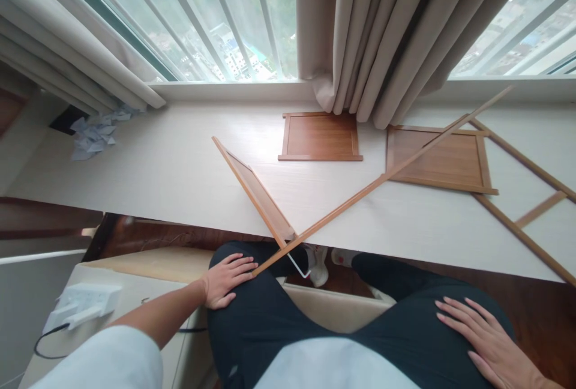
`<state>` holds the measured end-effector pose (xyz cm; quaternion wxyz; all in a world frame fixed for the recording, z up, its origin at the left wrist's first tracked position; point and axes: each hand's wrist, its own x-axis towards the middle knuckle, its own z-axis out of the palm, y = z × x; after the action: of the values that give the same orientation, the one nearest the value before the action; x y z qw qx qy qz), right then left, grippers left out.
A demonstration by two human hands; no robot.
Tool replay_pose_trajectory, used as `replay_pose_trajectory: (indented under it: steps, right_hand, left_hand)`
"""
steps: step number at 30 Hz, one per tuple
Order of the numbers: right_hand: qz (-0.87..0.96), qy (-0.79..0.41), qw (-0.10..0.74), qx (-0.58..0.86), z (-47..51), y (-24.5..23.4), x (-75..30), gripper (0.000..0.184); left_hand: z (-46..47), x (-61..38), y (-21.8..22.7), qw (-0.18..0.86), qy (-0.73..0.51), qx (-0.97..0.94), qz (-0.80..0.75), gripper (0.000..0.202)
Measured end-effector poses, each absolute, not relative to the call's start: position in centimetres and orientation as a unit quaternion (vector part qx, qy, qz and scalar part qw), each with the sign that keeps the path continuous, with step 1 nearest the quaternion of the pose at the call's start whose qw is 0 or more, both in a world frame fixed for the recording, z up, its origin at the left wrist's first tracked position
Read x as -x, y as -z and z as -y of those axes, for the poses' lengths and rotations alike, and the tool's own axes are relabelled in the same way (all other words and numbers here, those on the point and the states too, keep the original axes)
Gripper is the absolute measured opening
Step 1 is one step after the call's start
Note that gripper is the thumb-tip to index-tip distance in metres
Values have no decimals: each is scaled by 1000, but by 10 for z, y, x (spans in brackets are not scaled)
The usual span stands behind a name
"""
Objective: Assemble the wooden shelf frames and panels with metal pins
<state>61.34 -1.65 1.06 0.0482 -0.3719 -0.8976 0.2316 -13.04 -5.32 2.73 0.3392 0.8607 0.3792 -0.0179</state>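
My left hand (230, 281) lies flat on my left thigh, its fingertips beside the lower end of a long wooden bar (342, 208). Whether they touch the bar, I cannot tell. That bar slants up to the right across the windowsill ledge. Near its lower end it meets a framed wooden panel (258, 197), which stands tilted. An L-shaped hex key (299, 266) sticks out at this joint, with no hand on it. My right hand (488, 338) rests on my right thigh, fingers spread and holding nothing.
On the white ledge (180, 167) lie a small wooden panel (321, 135), a larger one (445, 161) under the bar, and a ladder-like wooden frame (540, 209). Crumpled papers (93, 135) sit at far left. Curtains (373, 29) hang behind. A power strip (87, 304) is left.
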Motion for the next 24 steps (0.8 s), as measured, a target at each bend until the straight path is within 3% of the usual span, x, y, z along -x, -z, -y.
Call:
replay_pose_trajectory:
  steps: [12, 20, 24]
  right_hand:
    - [918, -185, 122, 329, 37, 19, -626, 62]
    - [937, -154, 122, 288, 21, 23, -619, 61]
    - [917, -169, 119, 342, 20, 17, -608, 53]
  left_hand:
    - [72, 124, -25, 277, 35, -878, -388, 70]
    - [60, 113, -27, 243, 28, -895, -373, 70]
    - [69, 106, -36, 232, 45, -876, -421, 66]
